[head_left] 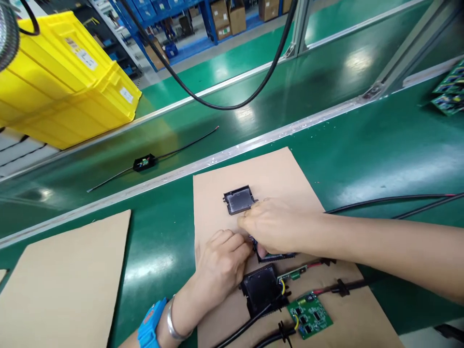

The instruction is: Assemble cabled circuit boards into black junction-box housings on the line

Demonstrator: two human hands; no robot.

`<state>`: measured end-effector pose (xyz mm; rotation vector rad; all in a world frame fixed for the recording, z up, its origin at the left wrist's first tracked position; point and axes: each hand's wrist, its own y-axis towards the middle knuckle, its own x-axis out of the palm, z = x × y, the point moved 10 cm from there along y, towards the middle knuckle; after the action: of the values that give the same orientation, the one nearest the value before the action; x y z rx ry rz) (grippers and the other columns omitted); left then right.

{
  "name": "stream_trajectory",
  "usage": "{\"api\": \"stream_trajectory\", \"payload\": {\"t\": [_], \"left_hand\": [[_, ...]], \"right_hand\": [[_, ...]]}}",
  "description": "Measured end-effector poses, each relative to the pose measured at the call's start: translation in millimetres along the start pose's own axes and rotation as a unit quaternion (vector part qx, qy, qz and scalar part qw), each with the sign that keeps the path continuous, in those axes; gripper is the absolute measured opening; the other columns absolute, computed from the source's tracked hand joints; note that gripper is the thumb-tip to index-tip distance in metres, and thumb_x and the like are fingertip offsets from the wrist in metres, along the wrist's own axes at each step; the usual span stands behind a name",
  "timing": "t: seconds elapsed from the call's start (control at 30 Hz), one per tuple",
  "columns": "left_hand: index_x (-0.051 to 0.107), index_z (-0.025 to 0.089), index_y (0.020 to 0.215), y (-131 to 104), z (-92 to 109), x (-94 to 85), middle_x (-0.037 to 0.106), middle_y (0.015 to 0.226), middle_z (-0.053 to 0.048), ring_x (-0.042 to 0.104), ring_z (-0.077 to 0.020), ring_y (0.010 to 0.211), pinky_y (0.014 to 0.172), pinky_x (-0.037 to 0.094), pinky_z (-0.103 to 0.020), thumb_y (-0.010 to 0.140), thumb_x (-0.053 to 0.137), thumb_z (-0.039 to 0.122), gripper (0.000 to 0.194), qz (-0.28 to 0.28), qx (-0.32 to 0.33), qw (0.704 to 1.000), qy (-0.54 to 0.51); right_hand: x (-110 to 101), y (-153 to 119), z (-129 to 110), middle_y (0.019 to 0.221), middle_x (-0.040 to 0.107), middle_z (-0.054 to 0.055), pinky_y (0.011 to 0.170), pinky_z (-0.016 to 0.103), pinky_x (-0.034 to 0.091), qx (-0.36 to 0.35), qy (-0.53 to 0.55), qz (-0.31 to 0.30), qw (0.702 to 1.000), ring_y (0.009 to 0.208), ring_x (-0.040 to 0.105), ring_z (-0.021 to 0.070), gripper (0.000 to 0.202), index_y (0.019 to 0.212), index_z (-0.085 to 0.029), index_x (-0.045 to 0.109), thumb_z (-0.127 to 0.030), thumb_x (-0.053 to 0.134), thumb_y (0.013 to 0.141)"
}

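My left hand [226,256], with a metal bangle and a blue band at its wrist, is closed with curled fingers at the left end of a black plastic case [277,258]. Reaching over the same case from the right, my right hand [270,227] has its fingers pressed together on it and hides most of it. Just beyond lies an open black housing half [239,199]. Nearer me sits another black housing [263,287] with a small board [295,274] and wires beside it. A green circuit board [311,314] with attached cables rests at the front.
Brown cardboard [261,169] lies under the parts; a second sheet [76,275] is at left. On the green conveyor [188,140] sits a cased board [144,163] with cables. Yellow crates [68,82] stand back left. A black cable [224,107] hangs overhead; boards [451,92] lie far right.
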<state>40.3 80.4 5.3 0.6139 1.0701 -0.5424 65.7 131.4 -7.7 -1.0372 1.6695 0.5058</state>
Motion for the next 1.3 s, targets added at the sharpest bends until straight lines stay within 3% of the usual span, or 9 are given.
{"api": "stream_trajectory", "payload": {"t": [0.13,0.23,0.3,0.47,0.63,0.87,1.03,1.2,1.3], "left_hand": [[0.067,0.017,0.088,-0.1,-5.5,0.5,0.063,0.080,-0.005,0.054,-0.0163,0.074,0.067,0.048,-0.031,0.096,0.041,0.011,0.028,-0.025,-0.006,1.000,-0.013],[0.065,0.017,0.097,-0.6,-6.2,-7.5,0.063,0.088,-0.006,0.057,-0.0188,0.084,0.075,0.051,-0.035,0.096,0.045,0.018,0.020,-0.044,-0.032,0.998,-0.018],[0.063,0.017,0.102,1.2,1.6,-15.8,0.063,0.097,-0.007,0.057,-0.0204,0.090,0.080,0.051,-0.037,0.096,0.046,0.018,0.018,-0.043,-0.032,0.998,-0.029],[0.057,0.015,0.122,12.1,39.9,-2.8,0.063,0.118,-0.009,0.057,-0.0237,0.106,0.095,0.047,-0.041,0.093,0.049,0.020,0.030,-0.114,0.078,0.990,-0.042],[0.058,0.012,0.123,18.2,42.5,11.8,0.062,0.126,-0.009,0.059,-0.0225,0.112,0.099,0.048,-0.039,0.096,0.046,0.022,0.030,-0.126,0.128,0.984,-0.017],[0.063,0.011,0.117,19.8,38.5,3.7,0.065,0.123,-0.008,0.060,-0.0192,0.114,0.102,0.049,-0.034,0.097,0.043,0.016,0.029,-0.125,0.133,0.982,-0.042],[0.057,0.011,0.127,9.5,34.2,9.2,0.060,0.132,-0.009,0.055,-0.0208,0.122,0.106,0.045,-0.036,0.094,0.045,0.013,0.035,-0.108,0.100,0.988,-0.037],[0.054,0.012,0.130,5.5,34.8,13.1,0.058,0.135,-0.007,0.054,-0.0221,0.122,0.107,0.042,-0.042,0.097,0.042,0.015,0.036,-0.107,0.089,0.990,-0.023],[0.057,0.013,0.127,8.1,34.5,9.7,0.059,0.134,-0.007,0.055,-0.0224,0.119,0.103,0.045,-0.041,0.096,0.043,0.016,0.034,-0.096,0.085,0.991,-0.027]], "right_hand": [[-4.0,-7.6,4.8,0.070,0.066,0.002,0.055,0.029,0.037,0.036,0.008,-0.028,0.999,0.068,0.061,0.0196,0.022,0.076,-0.015,0.064,-0.021,0.082,0.064],[-21.4,-37.0,9.0,0.083,0.066,0.005,0.070,0.032,0.044,0.041,0.037,0.039,0.998,0.082,0.061,0.0227,0.036,0.084,-0.015,0.065,-0.044,0.081,0.071],[-29.8,-61.6,12.7,0.092,0.065,0.007,0.081,0.036,0.044,0.050,0.045,0.087,0.994,0.092,0.058,0.0246,0.038,0.091,-0.016,0.064,-0.048,0.077,0.075],[-15.7,-88.7,19.2,0.098,0.061,0.008,0.087,0.039,0.043,0.078,0.066,0.075,0.992,0.098,0.053,0.0259,0.039,0.103,-0.016,0.062,-0.036,0.079,0.073],[-9.6,-79.0,20.8,0.099,0.061,0.007,0.089,0.038,0.041,0.053,0.069,0.058,0.995,0.096,0.054,0.0240,0.033,0.103,-0.015,0.064,-0.024,0.073,0.073],[-10.6,-73.0,23.1,0.098,0.061,0.005,0.086,0.037,0.043,0.036,0.097,0.036,0.994,0.093,0.056,0.0230,0.030,0.098,-0.017,0.063,-0.024,0.076,0.071],[-20.9,-91.8,32.2,0.109,0.062,0.009,0.090,0.037,0.045,0.054,0.106,0.086,0.989,0.104,0.055,0.0253,0.042,0.113,-0.017,0.059,-0.028,0.075,0.076],[-25.3,-116.1,51.3,0.099,0.064,0.008,0.078,0.033,0.048,0.100,0.096,0.108,0.984,0.092,0.060,0.0216,0.018,0.109,-0.019,0.060,-0.020,0.050,0.093],[-17.4,-112.8,49.2,0.090,0.063,0.008,0.071,0.033,0.047,0.097,0.090,0.097,0.987,0.083,0.059,0.0208,0.024,0.100,-0.017,0.061,-0.013,0.038,0.094]]}}
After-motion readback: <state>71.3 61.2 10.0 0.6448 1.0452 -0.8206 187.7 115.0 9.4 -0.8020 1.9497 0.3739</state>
